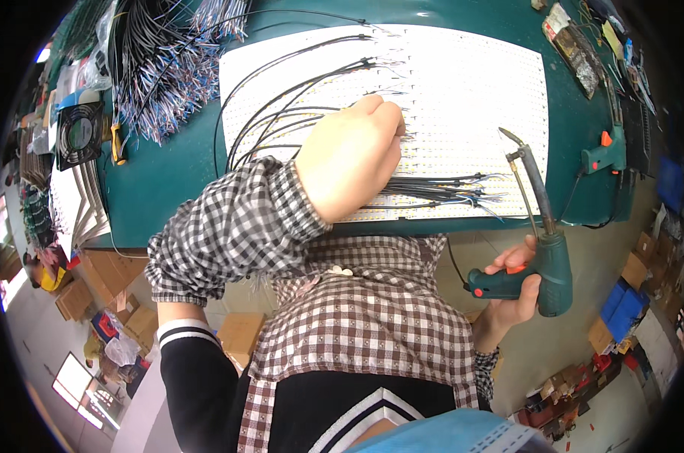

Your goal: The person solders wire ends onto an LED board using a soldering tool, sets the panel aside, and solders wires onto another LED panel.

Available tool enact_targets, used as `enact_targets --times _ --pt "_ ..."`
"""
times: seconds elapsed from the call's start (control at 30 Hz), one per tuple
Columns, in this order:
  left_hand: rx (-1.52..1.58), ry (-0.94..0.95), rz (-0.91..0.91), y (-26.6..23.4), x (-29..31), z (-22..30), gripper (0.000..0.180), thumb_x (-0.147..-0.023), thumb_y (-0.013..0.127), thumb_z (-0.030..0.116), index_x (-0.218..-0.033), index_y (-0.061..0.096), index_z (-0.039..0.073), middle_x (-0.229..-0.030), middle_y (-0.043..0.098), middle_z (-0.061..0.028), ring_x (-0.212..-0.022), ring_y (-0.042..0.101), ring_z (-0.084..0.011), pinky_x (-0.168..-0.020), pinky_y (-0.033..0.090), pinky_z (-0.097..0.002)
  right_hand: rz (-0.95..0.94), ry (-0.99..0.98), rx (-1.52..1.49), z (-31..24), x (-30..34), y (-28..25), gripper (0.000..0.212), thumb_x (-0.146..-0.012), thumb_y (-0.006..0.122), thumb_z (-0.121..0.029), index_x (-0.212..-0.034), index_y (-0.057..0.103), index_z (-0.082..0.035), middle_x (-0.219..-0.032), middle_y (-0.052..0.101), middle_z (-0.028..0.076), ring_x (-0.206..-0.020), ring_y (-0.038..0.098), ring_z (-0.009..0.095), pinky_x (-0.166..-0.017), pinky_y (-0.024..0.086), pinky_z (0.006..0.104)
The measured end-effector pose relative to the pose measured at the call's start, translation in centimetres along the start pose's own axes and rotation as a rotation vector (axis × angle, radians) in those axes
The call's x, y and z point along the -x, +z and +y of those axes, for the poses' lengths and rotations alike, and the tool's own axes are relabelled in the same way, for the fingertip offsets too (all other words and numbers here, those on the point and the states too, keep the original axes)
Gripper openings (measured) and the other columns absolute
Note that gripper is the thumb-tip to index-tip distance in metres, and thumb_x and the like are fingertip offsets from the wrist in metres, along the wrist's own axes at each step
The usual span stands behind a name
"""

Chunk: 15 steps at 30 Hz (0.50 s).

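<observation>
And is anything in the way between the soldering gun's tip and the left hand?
Nothing visible is: between the tip of the soldering gun in the right hand and the left hand, only the white board shows.

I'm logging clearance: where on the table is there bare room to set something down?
Bare tabletop lies between the yellow-handled screwdriver and the white panel; a narrower strip separates the panel from the gun-shaped tool lying at right. Upper left is crowded with heaped wires.
</observation>
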<state>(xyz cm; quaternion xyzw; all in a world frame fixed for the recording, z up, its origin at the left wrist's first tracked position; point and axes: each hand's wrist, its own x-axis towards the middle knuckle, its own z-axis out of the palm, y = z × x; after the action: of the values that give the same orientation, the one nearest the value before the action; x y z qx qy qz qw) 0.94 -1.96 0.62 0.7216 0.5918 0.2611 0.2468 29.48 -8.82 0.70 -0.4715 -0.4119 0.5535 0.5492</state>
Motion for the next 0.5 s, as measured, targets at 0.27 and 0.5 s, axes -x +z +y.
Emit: enact_targets --times 0.27,0.5 --pt "0.007 -0.002 0.130 1.4 0.9 -0.7 0.009 -0.079 0.065 0.005 -0.084 0.056 0.004 -0.079 0.058 -0.0101 -0.066 0.061 -0.0282 -0.057 0.049 -0.0356 -0.098 0.045 0.030 0.5 0.7 -0.2 0.065 -0.090 0.058 -0.034 -0.129 0.042 0.015 -0.095 0.060 0.017 -0.084 0.063 0.027 -0.061 0.059 0.0328" --pt "0.140 -0.010 0.123 1.2 1.1 -1.4 0.010 -0.078 0.066 0.005 -0.083 0.057 0.005 -0.078 0.058 -0.0084 -0.063 0.060 -0.0235 -0.056 0.048 -0.0319 -0.066 0.129 0.129 0.0 1.5 0.7 0.067 -0.090 0.059 -0.036 -0.130 0.043 0.014 -0.099 0.061 0.017 -0.088 0.065 0.031 -0.065 0.059 0.0363"
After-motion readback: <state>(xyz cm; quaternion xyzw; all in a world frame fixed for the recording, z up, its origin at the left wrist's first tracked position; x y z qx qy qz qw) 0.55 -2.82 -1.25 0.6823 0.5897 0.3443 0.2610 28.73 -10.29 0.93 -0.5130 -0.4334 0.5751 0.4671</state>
